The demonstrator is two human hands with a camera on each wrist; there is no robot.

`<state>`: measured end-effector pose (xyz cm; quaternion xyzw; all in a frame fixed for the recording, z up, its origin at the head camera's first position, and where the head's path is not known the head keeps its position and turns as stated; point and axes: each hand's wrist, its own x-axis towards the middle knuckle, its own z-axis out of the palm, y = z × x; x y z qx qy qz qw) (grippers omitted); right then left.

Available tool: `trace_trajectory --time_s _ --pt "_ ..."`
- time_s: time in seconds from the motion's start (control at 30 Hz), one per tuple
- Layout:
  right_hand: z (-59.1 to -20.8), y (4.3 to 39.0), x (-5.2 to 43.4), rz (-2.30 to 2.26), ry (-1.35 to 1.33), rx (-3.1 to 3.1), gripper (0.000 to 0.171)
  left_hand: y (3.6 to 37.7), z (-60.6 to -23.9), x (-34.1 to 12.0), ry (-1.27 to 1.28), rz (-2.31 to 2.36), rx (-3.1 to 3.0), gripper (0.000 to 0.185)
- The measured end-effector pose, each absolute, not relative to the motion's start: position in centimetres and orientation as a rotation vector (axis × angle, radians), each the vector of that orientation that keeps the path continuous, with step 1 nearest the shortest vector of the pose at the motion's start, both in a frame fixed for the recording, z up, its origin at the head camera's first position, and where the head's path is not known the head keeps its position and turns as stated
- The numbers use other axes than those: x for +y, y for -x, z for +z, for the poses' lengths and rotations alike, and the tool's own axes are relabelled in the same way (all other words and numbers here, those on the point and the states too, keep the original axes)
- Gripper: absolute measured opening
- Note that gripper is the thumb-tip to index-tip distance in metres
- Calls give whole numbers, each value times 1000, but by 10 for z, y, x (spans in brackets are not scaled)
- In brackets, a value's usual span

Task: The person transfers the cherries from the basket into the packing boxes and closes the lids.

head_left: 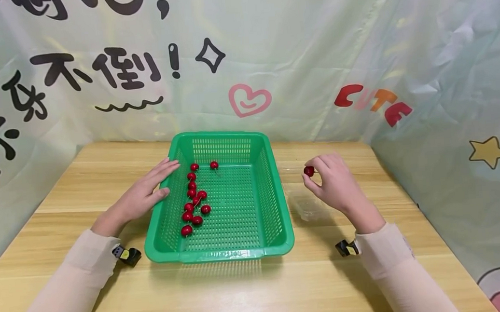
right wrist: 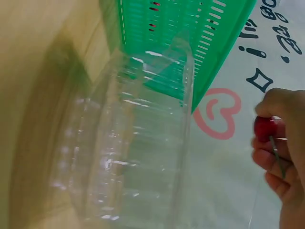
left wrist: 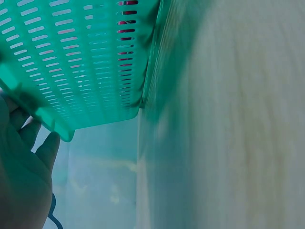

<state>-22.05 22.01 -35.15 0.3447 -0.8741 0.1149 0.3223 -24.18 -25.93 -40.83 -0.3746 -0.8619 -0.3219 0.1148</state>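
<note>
A green plastic basket [head_left: 281, 207] with slotted walls stands on the table, and several red cherries [head_left: 197, 220] lie along the left part of its floor. My left hand [head_left: 143, 195] rests on the basket's left rim, fingers fairly straight; in the left wrist view the fingertips touch the rim from outside. To the right of the basket, my right hand [head_left: 332, 181] pinches one cherry [right wrist: 265, 129] between thumb and fingers, its green stem trailing toward the palm. Below that hand is a clear plastic box [right wrist: 112, 162], partly hidden by it in the head view.
The wooden table [head_left: 225, 298] ends at a printed cloth backdrop [head_left: 296, 66] behind and on both sides. The basket's raised rim stands between the two hands. A small black device [head_left: 347, 248] sits at the right wrist, and a similar one [head_left: 128, 256] at the left.
</note>
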Motion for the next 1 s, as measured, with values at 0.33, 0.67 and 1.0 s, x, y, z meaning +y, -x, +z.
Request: trace_trajectory --time_s 0.33,0.67,1.0 --pt "-366 205 232 448 -898 -2536 12 240 -408 -259 1093 -945 -2538 56" --pt "-374 202 242 547 -949 -2703 17 241 -408 -259 1099 -947 -2533 57" --pt "-380 204 250 771 -1044 -3000 13 242 -408 -259 1104 -944 -2535 57"
